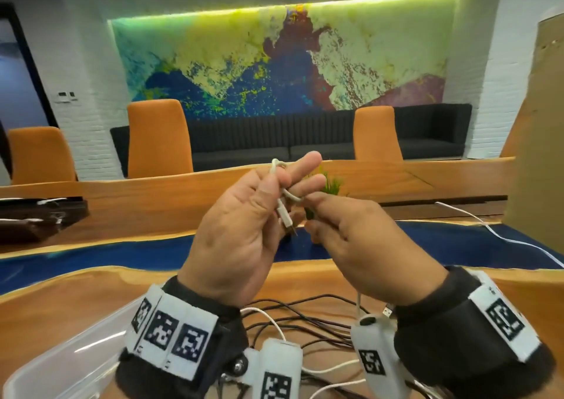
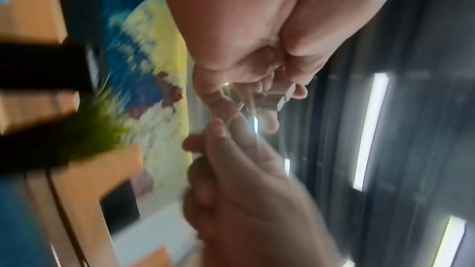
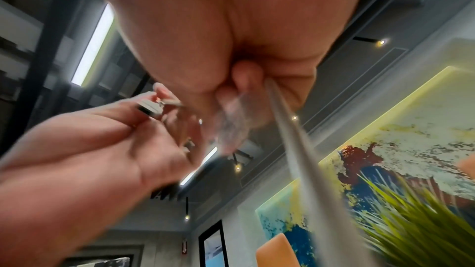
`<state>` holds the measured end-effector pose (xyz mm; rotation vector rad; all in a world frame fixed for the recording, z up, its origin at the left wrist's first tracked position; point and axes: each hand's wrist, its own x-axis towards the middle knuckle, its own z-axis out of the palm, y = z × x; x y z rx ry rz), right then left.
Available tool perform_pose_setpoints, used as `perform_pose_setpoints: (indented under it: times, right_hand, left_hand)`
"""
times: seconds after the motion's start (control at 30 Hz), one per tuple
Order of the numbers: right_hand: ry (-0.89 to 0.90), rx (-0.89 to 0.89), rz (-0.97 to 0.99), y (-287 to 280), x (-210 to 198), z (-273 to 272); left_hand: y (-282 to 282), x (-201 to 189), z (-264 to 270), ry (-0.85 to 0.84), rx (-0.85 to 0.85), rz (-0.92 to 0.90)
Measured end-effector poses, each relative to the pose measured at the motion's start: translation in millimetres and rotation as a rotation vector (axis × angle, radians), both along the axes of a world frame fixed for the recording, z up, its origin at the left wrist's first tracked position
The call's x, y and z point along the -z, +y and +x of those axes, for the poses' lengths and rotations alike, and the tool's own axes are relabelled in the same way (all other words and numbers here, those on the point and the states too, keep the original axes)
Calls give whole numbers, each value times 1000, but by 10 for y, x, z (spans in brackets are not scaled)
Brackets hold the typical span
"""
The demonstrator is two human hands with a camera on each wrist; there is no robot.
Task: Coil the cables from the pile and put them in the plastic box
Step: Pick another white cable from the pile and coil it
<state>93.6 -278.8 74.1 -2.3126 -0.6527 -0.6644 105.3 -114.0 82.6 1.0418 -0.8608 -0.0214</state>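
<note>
A: What lies nearest on the wooden table (image 1: 305, 279)?
B: At the near left, the clear plastic box (image 1: 61, 359). Just right of it, under the wrists, the pile of cables (image 1: 311, 316), black and white ones tangled together, with a loose USB plug (image 1: 388, 312) showing at its right side.

A: And the hands?
B: Both are raised above the pile, working one white USB cable (image 1: 282, 206). The left hand (image 1: 241, 231) has its palm turned toward the wearer, thumb pressing the cable against the curled fingers, index finger pointing up. A small loop of cable sits at that finger, and the connector hangs down by the palm.

A: The right hand?
B: The right hand (image 1: 360, 240) is curled, pinching the same cable at its fingertips, just beside the left fingers. In the right wrist view the cable (image 3: 303, 149) runs taut out of the fist toward the camera.

A: Farther back?
B: Another white cable (image 1: 500, 237) trails across the blue strip of the table at the right. A green plant (image 1: 331, 183) peeks out behind the fingers, then orange chairs (image 1: 157, 137), a dark sofa (image 1: 274, 136) and a colourful mural (image 1: 274, 60) on the far wall.
</note>
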Motion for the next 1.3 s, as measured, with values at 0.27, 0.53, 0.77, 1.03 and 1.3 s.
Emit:
perform_pose_setpoints:
  times: [0.27,0.53,0.77,1.03,1.3]
  right_hand:
    - [4,158,-233,-65,-136,-172]
    - [-537,284,115,-238,-49,71]
    - [-268,340,159,-291,134,313]
    - [69,61,-234,9,141,129]
    - [-337,227,-137,-99,63,143]
  left_hand:
    - [49,189,196,-641,-927,856]
    - [146,107,154,-547,-601,939]
    - [-16,42,-64,63,131,233]
    - [65,149,254,-207,-550,292]
    - [83,306,366,-519,-831,870]
